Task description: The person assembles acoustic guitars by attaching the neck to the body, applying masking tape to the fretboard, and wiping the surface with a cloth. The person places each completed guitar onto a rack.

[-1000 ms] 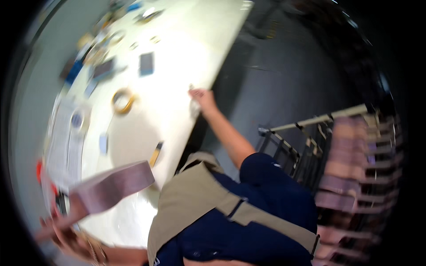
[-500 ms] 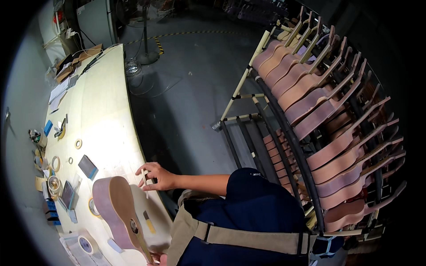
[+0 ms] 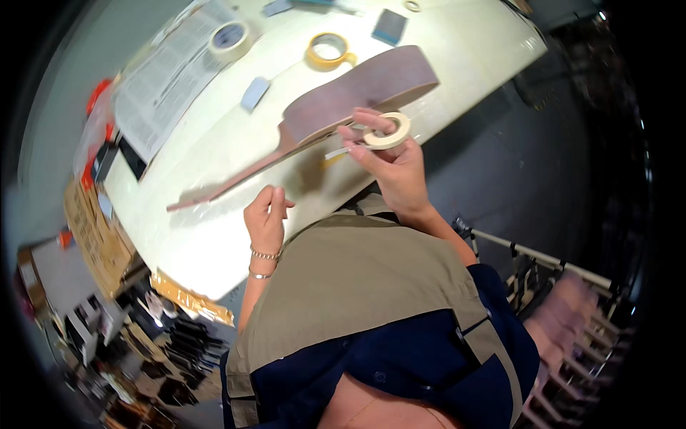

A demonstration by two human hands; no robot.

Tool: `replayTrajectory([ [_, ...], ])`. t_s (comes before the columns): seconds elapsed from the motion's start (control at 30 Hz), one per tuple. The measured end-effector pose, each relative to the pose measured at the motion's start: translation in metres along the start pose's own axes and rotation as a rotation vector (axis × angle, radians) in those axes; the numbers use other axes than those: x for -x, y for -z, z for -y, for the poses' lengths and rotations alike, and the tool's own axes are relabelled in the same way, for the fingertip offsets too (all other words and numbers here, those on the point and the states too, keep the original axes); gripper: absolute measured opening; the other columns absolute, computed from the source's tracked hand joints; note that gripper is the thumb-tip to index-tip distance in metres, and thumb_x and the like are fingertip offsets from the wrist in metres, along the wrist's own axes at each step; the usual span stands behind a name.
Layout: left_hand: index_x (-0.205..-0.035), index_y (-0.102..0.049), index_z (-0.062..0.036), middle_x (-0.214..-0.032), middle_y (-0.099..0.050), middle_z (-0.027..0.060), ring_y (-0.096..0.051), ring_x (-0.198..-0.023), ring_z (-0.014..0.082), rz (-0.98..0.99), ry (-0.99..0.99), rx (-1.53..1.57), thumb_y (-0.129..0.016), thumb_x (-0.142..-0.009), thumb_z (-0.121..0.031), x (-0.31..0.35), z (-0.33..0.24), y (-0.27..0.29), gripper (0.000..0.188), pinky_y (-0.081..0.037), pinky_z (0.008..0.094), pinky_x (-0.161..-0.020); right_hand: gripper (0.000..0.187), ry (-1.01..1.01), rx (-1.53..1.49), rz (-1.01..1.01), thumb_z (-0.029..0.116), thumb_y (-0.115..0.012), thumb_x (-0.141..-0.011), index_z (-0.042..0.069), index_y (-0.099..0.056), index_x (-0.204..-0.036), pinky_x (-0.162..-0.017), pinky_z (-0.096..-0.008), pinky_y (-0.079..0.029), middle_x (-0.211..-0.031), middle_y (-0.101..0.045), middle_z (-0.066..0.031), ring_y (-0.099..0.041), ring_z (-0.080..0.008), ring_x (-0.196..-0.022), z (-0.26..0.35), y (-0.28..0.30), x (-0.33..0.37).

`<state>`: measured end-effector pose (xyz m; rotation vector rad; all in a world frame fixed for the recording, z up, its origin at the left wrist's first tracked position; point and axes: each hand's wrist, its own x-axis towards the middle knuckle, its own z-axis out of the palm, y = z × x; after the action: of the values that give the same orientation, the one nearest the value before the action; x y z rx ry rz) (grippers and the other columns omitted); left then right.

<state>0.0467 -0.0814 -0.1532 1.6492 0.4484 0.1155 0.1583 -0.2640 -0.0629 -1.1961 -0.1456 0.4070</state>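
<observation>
A: Which way does the small guitar (image 3: 357, 93) lie from the hands?

B: Beyond both, toward the far edge of the surface (image 3: 186, 250). Its long axis runs roughly along the near edge, with the body toward the right end and the neck toward the left; it seems to rest on its side

A: And the nearer hand?

B: The right hand (image 3: 399, 168), in front of the body; I cannot tell whether they touch. The left hand (image 3: 266, 214) is between the neck and the near edge, apart from the wood

A: How are the fingers set?

B: The right ones hook through and around a pale tape roll (image 3: 404, 127), and a narrow strip (image 3: 337, 153) juts leftward by the fingertips. The left ones are curled, thumb pressed to forefinger; whether they pinch something thin, I cannot tell

A: What else is close?

B: A yellow tape roll (image 3: 327, 64) just beyond the body, and a light blue pad (image 3: 255, 93) farther left, toward the far edge
</observation>
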Motion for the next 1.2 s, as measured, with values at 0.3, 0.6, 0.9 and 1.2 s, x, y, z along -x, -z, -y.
replayTrajectory([
  [0.3,-0.086,-0.068,-0.0031,-0.098,-0.053,0.0054,-0.054,-0.089,0.0142,-0.177,-0.199,0.297,-0.071,-0.08,-0.013,-0.007,-0.048,-0.037,0.012,-0.045,0.0268,-0.079,0.041,0.041,0.047,0.008,-0.009,-0.062,-0.081,-0.003,-0.046,-0.118,-0.081,-0.0245,-0.052,-0.125,-0.04,-0.0097,-0.059,-0.0189,-0.105,-0.012,-0.024,-0.004],
  [0.6,-0.082,-0.067,-0.0041,-0.096,-0.043,0.0032,-0.044,-0.091,0.0144,-0.287,-0.268,0.201,-0.072,-0.077,-0.007,-0.009,-0.046,-0.041,0.007,-0.039,0.0261,-0.081,0.052,0.208,0.135,0.042,-0.013,-0.06,-0.079,-0.003,-0.039,-0.125,-0.086,-0.0267,-0.053,-0.132,-0.031,-0.011,-0.058,-0.0207,-0.106,-0.029,-0.03,-0.005],
  [0.9,-0.077,-0.063,-0.0032,-0.095,-0.044,-0.0002,-0.045,-0.085,0.0081,-0.469,0.074,0.303,-0.067,-0.08,-0.003,0.018,0.03,0.057,0.005,-0.039,0.0188,-0.071,0.053,0.597,0.483,-0.275,0.002,-0.057,-0.088,-0.002,-0.037,-0.137,-0.105,-0.0362,-0.033,-0.14,-0.038,-0.0173,-0.04,-0.0241,-0.128,-0.009,0.078,-0.035],
  [1.2,-0.091,-0.064,-0.0006,-0.087,-0.063,0.0037,-0.058,-0.083,0.0122,-0.38,0.348,0.39,-0.064,-0.086,-0.013,-0.004,0.087,0.127,0.013,-0.047,0.0246,-0.081,0.071,0.419,0.547,-0.299,0.003,-0.054,-0.092,-0.002,-0.006,-0.145,-0.102,-0.0323,-0.037,-0.13,-0.047,-0.0167,-0.048,-0.0186,-0.116,-0.006,0.161,-0.084],
])
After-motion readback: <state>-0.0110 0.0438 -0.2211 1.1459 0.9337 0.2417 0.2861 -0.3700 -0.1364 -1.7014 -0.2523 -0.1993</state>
